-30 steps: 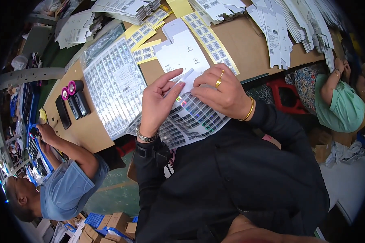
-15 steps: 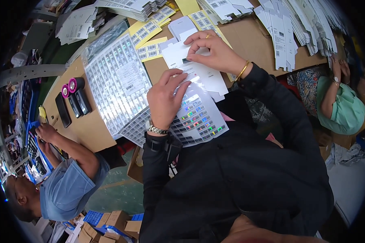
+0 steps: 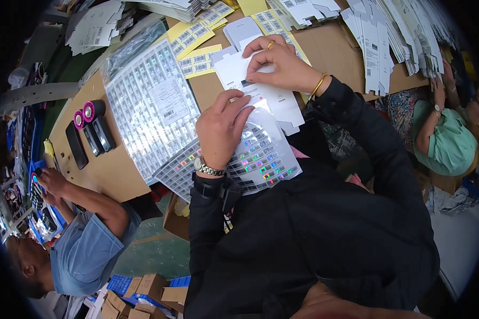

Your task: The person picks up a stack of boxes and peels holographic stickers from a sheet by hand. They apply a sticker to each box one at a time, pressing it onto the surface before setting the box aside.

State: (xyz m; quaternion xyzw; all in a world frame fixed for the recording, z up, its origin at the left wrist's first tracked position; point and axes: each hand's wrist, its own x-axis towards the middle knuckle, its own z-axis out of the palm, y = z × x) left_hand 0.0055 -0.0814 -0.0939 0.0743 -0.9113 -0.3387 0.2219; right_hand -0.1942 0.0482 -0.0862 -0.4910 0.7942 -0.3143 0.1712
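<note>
A flat white printed carton (image 3: 283,107) lies on the table in front of me. My right hand (image 3: 285,65), with a ring and a gold bangle, is over it, thumb and fingertips brought together at a small dark sticker (image 3: 245,83) against the carton's surface. Whether the sticker is fully down I cannot tell. My left hand (image 3: 221,127), wearing a metal watch, has its thumb and fingers closed at the upper edge of a sheet of shiny holographic stickers (image 3: 266,154). That sheet overlaps the carton's near part and curves down toward my body.
A large sticker sheet (image 3: 143,95) covers the table on the left. Yellow barcode label sheets (image 3: 194,40) and stacked flat cartons (image 3: 378,48) lie farther back. A black phone (image 3: 77,144) and pink-ended dark devices (image 3: 97,127) are at far left. Co-workers sit on both sides.
Both hands stay almost in place, with the fingers still at the sticker and the sheet. The view has shifted slightly. The co-worker's hands at the left have moved a little.
</note>
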